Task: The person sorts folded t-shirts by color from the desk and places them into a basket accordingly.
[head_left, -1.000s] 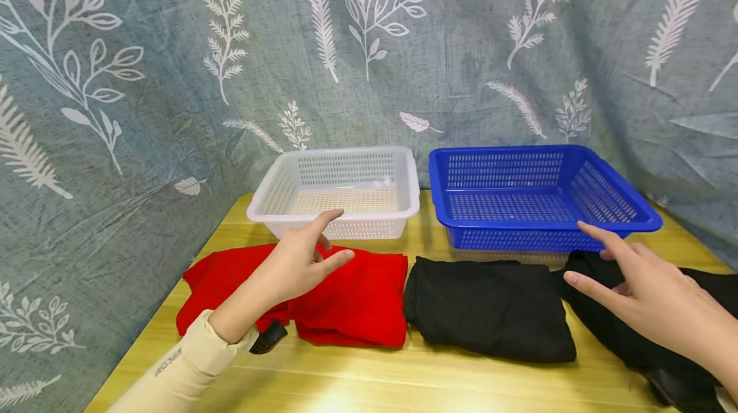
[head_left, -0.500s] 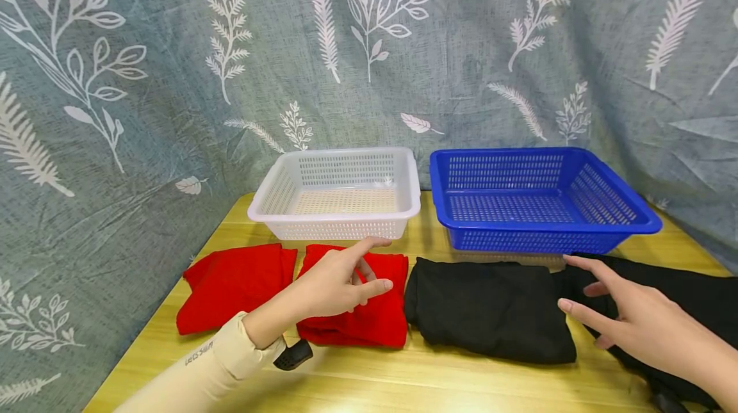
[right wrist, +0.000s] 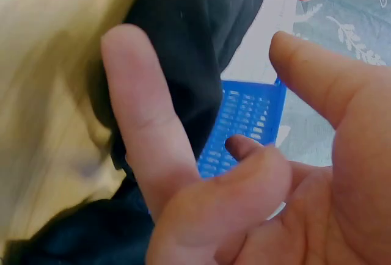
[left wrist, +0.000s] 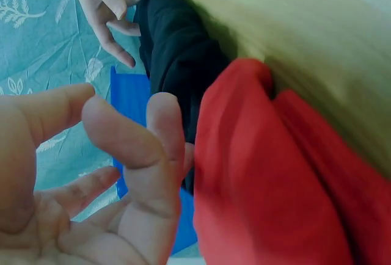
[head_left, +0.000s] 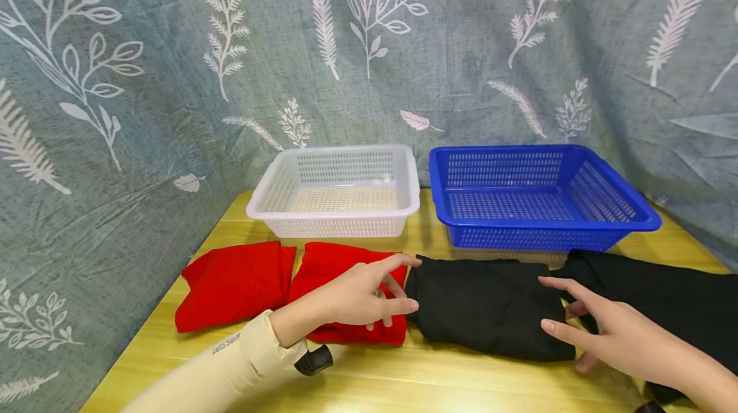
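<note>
My left hand hovers over the right part of a folded red cloth, its index fingertip at the left edge of a folded black cloth. Its fingers are loosely bent with nothing between them. My right hand is at the right end of that same black cloth, thumb and index apart and holding nothing. Beneath and beyond the right hand lies a second black cloth, partly hidden by the hand and forearm. A second folded red cloth lies at the far left of the row.
Behind the cloths stand a white plastic basket and, to its right, a blue plastic basket, both with nothing in them. All rest on a yellow wood-grain table. A grey-green leaf-patterned curtain hangs behind and at the left.
My left hand has moved right, from above the red cloths to the black cloth's left edge. My right hand has moved left to that cloth's right end. The cloths and baskets stay put.
</note>
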A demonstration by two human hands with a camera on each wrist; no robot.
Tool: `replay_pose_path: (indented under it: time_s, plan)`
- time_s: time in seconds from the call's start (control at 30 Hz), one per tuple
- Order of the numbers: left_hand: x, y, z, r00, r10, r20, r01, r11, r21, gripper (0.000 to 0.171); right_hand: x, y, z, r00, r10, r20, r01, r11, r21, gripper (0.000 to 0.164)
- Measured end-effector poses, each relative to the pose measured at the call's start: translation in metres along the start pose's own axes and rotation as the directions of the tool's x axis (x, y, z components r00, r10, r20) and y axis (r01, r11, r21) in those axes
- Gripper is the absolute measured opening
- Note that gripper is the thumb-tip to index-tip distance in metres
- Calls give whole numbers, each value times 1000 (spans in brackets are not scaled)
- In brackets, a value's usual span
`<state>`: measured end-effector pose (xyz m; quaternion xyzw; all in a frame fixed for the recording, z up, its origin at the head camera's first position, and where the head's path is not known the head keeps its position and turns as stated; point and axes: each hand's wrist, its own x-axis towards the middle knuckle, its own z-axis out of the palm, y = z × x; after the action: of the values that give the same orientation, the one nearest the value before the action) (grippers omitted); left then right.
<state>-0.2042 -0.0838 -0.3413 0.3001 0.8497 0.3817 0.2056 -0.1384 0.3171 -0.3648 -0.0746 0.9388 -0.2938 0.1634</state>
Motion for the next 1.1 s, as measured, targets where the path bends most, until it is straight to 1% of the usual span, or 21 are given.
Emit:
replay_pose_path:
  time_s: [0.1, 0.23, 0.4, 0.57, 0.7, 0.8, 0.9, 1.03, 1.1]
  plan:
    - [3, 1, 5, 999, -2, 38, 2, 1000, -22, 69, -1, 2, 3, 1000, -13, 8, 13, 1000, 6, 80]
    - [7, 2, 11, 997, -11, 73, 13, 999, -29, 67, -3, 2, 7, 1000, -21, -4, 21, 1000, 4, 77]
    - [10, 0, 17, 994, -3, 112, 6, 1000, -23, 66, -6, 1, 10, 1000, -8, 11, 8, 1000, -7, 75]
    - [10, -1, 21, 988, 10, 152, -5, 999, -36, 64, -8, -2, 10, 1000, 3, 30, -2, 999, -34, 73]
    - [8, -1, 24, 985, 17, 169, -11, 999, -32, 63, -10, -3, 10, 999, 4, 34, -2, 998, -56, 70]
    - [4, 0, 27, 984, 25, 175, -22, 1000, -21, 63, -14, -2, 10, 999, -13, 35, 15, 998, -66, 67]
    - [1, 0, 29, 979, 43, 198, -39, 999, -21, 62, -18, 0, 11, 999, -30, 39, 32, 997, -63, 64]
    - [-4, 3, 30, 972, 64, 226, -64, 998, -5, 62, -23, 7, 11, 997, -30, 72, 30, 1000, 0, 59]
    - [-5, 5, 30, 974, 57, 220, -62, 998, 16, 62, -26, 12, 10, 996, -30, 89, 27, 999, 32, 58]
